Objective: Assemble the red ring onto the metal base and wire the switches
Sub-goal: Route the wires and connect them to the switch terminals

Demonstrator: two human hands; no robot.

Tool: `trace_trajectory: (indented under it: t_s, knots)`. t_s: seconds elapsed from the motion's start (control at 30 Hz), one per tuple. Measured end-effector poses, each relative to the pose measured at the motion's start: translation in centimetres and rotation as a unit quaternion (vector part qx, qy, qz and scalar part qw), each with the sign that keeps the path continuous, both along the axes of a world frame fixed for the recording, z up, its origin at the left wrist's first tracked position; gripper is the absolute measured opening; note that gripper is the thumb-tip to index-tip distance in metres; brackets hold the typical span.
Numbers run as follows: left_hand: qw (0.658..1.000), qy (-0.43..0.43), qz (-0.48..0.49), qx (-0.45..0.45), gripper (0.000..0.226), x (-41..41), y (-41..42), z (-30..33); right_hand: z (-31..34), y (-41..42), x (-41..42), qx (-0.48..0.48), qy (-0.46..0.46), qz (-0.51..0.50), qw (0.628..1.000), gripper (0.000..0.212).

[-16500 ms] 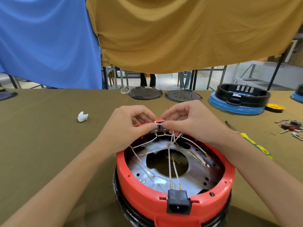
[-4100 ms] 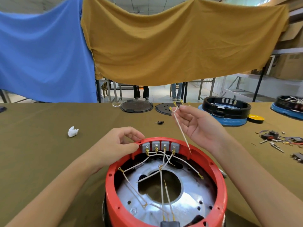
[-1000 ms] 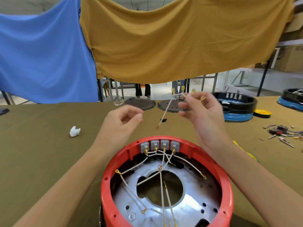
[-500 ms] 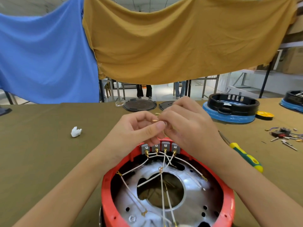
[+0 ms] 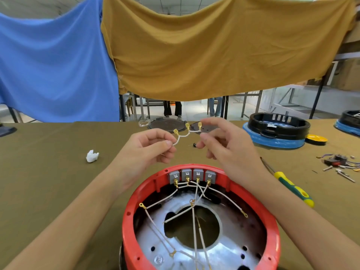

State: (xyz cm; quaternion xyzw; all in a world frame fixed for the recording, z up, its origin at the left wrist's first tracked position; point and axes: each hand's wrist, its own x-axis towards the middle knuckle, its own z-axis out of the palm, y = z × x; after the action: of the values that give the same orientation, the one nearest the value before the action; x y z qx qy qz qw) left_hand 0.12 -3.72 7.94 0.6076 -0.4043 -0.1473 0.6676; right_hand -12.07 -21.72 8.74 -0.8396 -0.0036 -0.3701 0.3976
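Olive-green cloth covers the table (image 5: 48, 172) that fills the middle band of the frame, with a blue sheet (image 5: 54, 61) hung at the upper left and a mustard sheet (image 5: 214, 47) across the upper centre and right. At left of centre a crumpled white scrap (image 5: 92, 156) lies on the cloth.

My left hand (image 5: 148, 151), just left of centre, is closed in a pinch, thumb and forefinger gripping one end of a short white jumper wire (image 5: 184, 134) with brass spade terminals. That wire arcs across to my right hand (image 5: 224, 143), whose fingers are curled and pinch its other end. Both hands hold it in the air above the far edge of the red ring (image 5: 196, 221).

This ring sits at bottom centre, around the metal base (image 5: 224, 250), which has a large round hole in its middle. Four grey switches (image 5: 191, 174) stand side by side in the ring's far wall, each with a white wire running from a brass terminal below it down over the base.

Right of my right forearm lies a green-and-yellow screwdriver (image 5: 292, 190). Beyond it, at right, a black ring on a blue base (image 5: 276, 131) stands on the cloth, and loose small parts (image 5: 341, 164) are scattered near the right edge.
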Motion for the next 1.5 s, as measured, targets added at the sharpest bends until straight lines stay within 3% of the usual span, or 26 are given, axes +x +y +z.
trace_trajectory:
  t_s: [0.1,0.17,0.5,0.6,0.67,0.73,0.9,1.03,1.17,1.27,1.43,1.5]
  knots:
    - [0.999,0.011,0.022,-0.023,0.014,0.2,0.0,-0.3,0.5,-0.2,-0.2,0.161,0.04,0.093,0.982,0.009]
    - [0.998,0.028,0.029,-0.048,0.016,0.0,-0.2,-0.3,0.6,-0.2,-0.3,0.219,0.079,0.13,0.964,0.009]
    - [0.992,0.05,0.041,-0.104,0.027,-0.1,-0.6,-0.2,0.9,-0.6,-0.5,0.301,0.138,0.22,0.917,0.013]
    - [0.997,0.035,0.027,-0.07,0.021,-0.3,-0.4,-0.1,0.9,-0.9,-0.5,0.287,0.126,0.221,0.924,0.007]
    - [0.999,0.022,0.01,-0.04,0.02,-0.6,-0.4,-0.1,0.8,-1.1,-0.5,0.28,0.124,0.219,0.927,0.026]
    - [1.0,0.018,-0.002,-0.019,0.02,-0.8,-0.5,0.0,0.8,-1.2,-0.4,0.263,0.127,0.222,0.93,0.03]
    - [0.998,-0.042,-0.005,0.042,0.017,-1.2,-0.6,0.0,0.8,-1.4,-0.6,0.2,0.179,0.231,0.935,0.027]
    - [0.993,-0.086,-0.004,0.079,0.02,-1.3,-0.7,-0.1,0.7,-1.0,-0.7,0.127,0.201,0.174,0.956,0.01]
    - [0.989,-0.105,-0.004,0.107,0.017,-0.9,-0.3,0.0,0.5,-0.6,-0.8,0.076,0.214,0.143,0.963,0.009]
    - [0.979,-0.14,0.007,0.145,0.012,-0.3,0.2,0.2,0.4,-0.2,-0.7,0.008,0.207,0.124,0.97,0.01]
    - [0.938,-0.149,0.008,0.314,0.014,0.8,1.0,-0.1,0.2,-0.1,-0.3,-0.079,0.203,0.098,0.971,0.011]
    - [0.936,-0.15,0.003,0.319,0.012,0.7,0.8,-0.2,0.1,-0.1,-0.1,-0.114,0.214,0.099,0.965,0.011]
